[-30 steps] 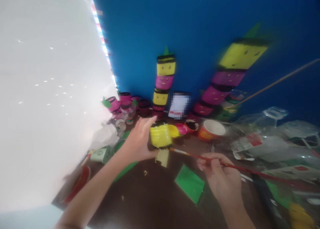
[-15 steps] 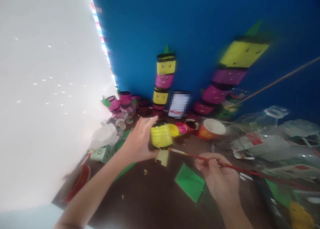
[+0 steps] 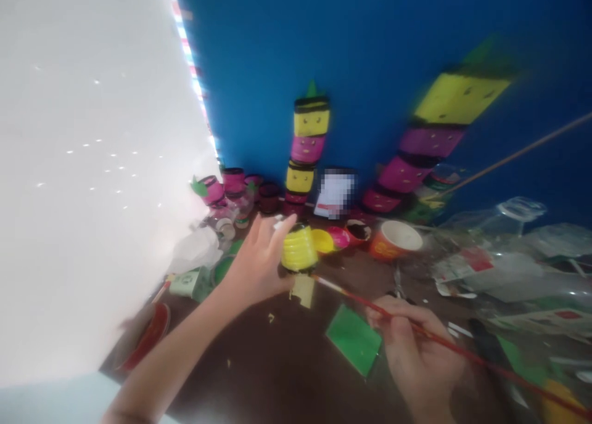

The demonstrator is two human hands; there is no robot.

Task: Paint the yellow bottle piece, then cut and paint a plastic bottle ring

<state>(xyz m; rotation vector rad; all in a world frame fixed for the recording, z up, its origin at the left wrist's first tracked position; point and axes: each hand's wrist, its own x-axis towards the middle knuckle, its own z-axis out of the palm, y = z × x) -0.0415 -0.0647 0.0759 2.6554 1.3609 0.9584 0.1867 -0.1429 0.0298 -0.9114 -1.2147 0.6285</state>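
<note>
My left hand (image 3: pixel 259 260) curls round the left side of a yellow ribbed cup (image 3: pixel 300 250) with black edges, its thumb low and its fingers near the top. A small white bit (image 3: pixel 278 223) shows by the fingertips. In my right hand (image 3: pixel 416 341) is a long red paintbrush (image 3: pixel 358 299), pinched along its handle. The pale brush tip points left, just below the yellow cup and close to a pale yellow paper scrap (image 3: pixel 304 290). A green paper square (image 3: pixel 354 340) lies between my hands on the dark table (image 3: pixel 272 375).
Yellow and pink paint pots (image 3: pixel 322 241) stand behind the cup, with an orange paper cup (image 3: pixel 396 240) to their right. Clear plastic bottles (image 3: pixel 504 264) crowd the right side. Stacked painted faces (image 3: pixel 308 146) rise by the blue wall. A red bowl (image 3: pixel 147 338) sits left.
The right hand has shifted slightly right and down, and the paintbrush slants more steeply. The left hand stays at the yellow cup, and the view has moved a little.
</note>
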